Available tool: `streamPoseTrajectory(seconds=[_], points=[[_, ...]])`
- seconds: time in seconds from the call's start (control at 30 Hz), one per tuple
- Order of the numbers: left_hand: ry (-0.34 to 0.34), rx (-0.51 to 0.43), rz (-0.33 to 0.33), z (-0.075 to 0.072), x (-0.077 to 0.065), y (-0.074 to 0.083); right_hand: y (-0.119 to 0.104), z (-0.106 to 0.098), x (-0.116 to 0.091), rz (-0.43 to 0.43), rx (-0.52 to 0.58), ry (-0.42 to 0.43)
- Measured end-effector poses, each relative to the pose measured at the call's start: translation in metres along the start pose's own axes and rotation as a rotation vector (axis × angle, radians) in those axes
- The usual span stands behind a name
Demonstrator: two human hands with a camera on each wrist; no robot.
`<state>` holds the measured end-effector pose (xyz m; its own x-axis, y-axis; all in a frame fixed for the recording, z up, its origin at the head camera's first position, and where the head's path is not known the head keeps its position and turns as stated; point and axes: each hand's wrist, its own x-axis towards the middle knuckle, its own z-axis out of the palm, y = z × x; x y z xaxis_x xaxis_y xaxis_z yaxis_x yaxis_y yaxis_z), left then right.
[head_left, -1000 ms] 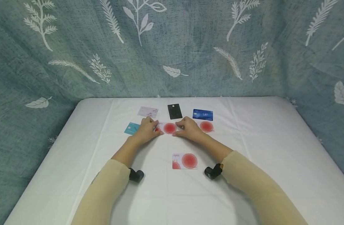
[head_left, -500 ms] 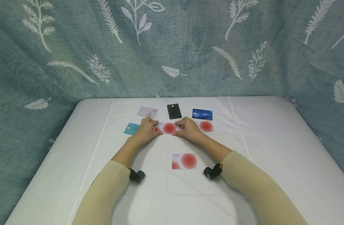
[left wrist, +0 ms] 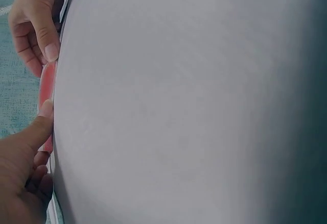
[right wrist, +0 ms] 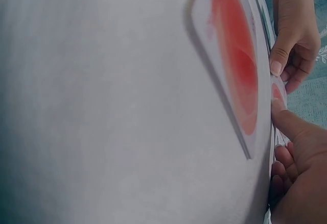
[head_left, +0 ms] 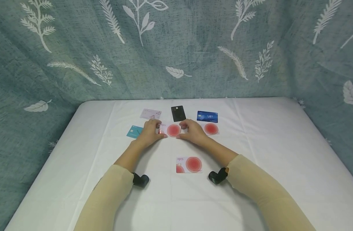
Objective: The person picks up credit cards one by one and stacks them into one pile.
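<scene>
A white card with red circles [head_left: 173,130] is between the two hands near the middle of the table. My left hand [head_left: 150,132] pinches its left edge between thumb and fingers. At the opposite edge, my right hand [head_left: 193,132] pinches it the same way. The left wrist view catches a red strip of this card [left wrist: 47,83] between the thumbs. Closer to the person lies a matching card [head_left: 189,165], flat on the cloth; it looms large in the right wrist view as a red-circled card [right wrist: 237,55].
Behind the hands lie a pale floral card [head_left: 151,113], a black card [head_left: 178,114] and a blue VIP card [head_left: 207,116]. A teal card [head_left: 134,131] is left of the left hand. Another red-circled card [head_left: 211,128] is partly behind the right hand. White cloth [head_left: 78,179] covers the table.
Both hands stay at the held card's edges. The card now looks slightly more raised or tilted, and the fingers have shifted a little. The other cards lie as before.
</scene>
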<state>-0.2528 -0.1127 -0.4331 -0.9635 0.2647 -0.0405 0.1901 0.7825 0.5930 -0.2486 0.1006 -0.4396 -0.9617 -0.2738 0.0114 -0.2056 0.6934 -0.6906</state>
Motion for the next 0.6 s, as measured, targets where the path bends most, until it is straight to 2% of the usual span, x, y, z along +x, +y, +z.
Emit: streamPoseTrajectory(seconds=[0.1, 0.37, 0.6], points=[[0.007, -0.009, 0.001, 0.0001, -0.0005, 0.0001, -0.0002, 0.0006, -0.0009, 0.006, 0.021, 0.006], [0.063, 0.024, 0.055, 0.0015, -0.0027, -0.0021, 0.0018, 0.0000, -0.0022, -0.024, 0.038, 0.024], [0.053, 0.021, 0.053, 0.0007, -0.0054, -0.0012, 0.0020, -0.0007, -0.0002, 0.002, 0.024, -0.010]])
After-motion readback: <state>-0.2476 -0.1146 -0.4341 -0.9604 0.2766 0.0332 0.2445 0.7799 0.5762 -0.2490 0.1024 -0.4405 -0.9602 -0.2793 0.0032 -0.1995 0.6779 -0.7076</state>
